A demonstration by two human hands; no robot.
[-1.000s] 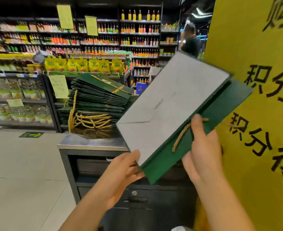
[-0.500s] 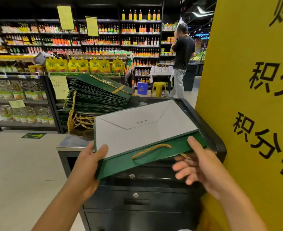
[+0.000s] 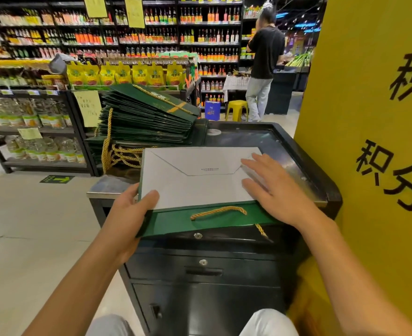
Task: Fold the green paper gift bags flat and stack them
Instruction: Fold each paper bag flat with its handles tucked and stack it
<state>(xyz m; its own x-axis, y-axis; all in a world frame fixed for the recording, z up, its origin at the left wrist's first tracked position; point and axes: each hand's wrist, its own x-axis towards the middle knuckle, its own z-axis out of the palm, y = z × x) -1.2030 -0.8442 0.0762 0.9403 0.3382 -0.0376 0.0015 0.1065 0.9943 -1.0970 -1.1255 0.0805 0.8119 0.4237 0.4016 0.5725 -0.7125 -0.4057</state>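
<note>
The right hand (image 3: 275, 190), fingers straight and spread, presses flat on the white base panel of the green paper gift bag (image 3: 175, 221), right of centre. The left hand (image 3: 127, 212) grips the bag's left edge, thumb curled over the top. 1 second ago the bag was tilted up in the air. Now it lies mid-frame on the black counter (image 3: 297, 151), overhanging the near edge. It looks nearly flattened, and it should go next onto the stack of folded bags (image 3: 146, 117), up and left of centre.

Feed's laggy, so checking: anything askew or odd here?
The stack of folded bags leans, top bags tilted and fanned, rope handles spilling over its near side. The held bag overhangs the counter edge.
</note>
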